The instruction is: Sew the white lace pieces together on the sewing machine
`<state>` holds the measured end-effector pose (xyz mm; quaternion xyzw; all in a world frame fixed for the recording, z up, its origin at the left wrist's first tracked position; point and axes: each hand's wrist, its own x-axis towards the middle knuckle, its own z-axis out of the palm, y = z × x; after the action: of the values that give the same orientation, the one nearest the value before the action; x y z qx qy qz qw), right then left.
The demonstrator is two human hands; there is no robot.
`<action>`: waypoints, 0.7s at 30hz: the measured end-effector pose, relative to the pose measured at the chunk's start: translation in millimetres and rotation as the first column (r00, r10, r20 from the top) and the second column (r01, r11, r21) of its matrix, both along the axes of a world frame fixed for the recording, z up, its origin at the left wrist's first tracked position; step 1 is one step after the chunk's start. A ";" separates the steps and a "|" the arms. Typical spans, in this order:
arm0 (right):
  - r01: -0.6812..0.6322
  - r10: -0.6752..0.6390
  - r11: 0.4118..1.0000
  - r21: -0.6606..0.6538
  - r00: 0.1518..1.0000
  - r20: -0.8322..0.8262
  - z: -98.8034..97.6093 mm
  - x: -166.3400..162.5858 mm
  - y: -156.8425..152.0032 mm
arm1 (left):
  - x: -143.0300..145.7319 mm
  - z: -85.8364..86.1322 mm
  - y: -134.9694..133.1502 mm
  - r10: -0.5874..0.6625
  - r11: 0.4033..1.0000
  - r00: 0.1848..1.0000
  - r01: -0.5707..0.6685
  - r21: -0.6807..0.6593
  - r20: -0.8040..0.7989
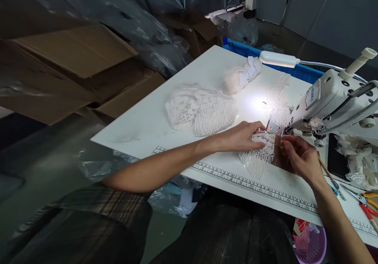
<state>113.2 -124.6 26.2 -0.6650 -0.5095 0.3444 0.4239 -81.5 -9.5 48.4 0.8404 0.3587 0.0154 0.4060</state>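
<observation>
Touching white lace, left hand spread, right hand pinching, item unclear

White table carries lace pile, 10 o'clock; white bundle, 12; sewing machine, 2; tools, 4; lace piece, centre.

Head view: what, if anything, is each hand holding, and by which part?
Left hand: thumb and fingers on the upper part of the white lace piece; pinched or pressed, unclear. Right hand: fingertips close together near the sewing machine; anything between them, unclear.
</observation>
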 end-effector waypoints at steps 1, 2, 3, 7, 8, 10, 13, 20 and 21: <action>-0.044 0.035 0.998 0.050 0.984 0.174 -2.2 6.4 -1.8 | -0.8 -0.4 0.4 0.004 1.000 1.000 -0.004 0.015 -0.015; -0.122 0.082 0.988 0.100 0.939 0.335 -4.9 11.9 -3.6 | -1.2 -0.7 0.9 0.007 1.000 1.000 -0.007 0.019 -0.030; -0.220 0.132 0.966 0.137 0.871 0.473 -7.9 16.2 -5.1 | -0.9 -0.9 1.4 0.008 1.000 0.999 -0.007 0.015 -0.044; -0.482 0.172 0.864 0.144 0.551 0.817 -21.6 23.8 -4.9 | 5.3 -4.0 3.0 0.055 0.998 0.998 -0.055 -0.003 -0.030; -0.479 0.145 0.868 0.128 0.491 0.859 -24.7 24.8 -3.3 | 7.1 -5.9 3.2 0.081 0.997 0.997 -0.081 0.000 -0.012; -0.446 0.118 0.890 0.098 0.432 0.894 -29.3 27.2 0.6 | 9.2 -10.5 3.8 0.133 0.991 0.991 -0.133 0.001 0.033; -0.397 0.129 0.914 0.086 0.485 0.865 -32.6 31.1 3.8 | 7.7 -16.3 5.3 0.152 0.988 0.983 -0.153 0.003 0.101; -0.328 0.104 0.928 0.176 0.682 0.724 -32.2 33.7 -2.5 | 11.6 -20.5 1.2 0.199 0.980 0.953 -0.196 -0.036 0.227; -0.344 0.115 0.922 0.176 0.678 0.726 -32.0 33.9 -2.8 | 14.1 -21.9 -0.3 0.215 0.977 0.945 -0.211 -0.044 0.246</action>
<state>147.1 -127.3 -5.8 -0.6033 -0.7580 0.0350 0.2455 -67.4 -9.8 26.5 0.7846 0.3936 0.1615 0.4511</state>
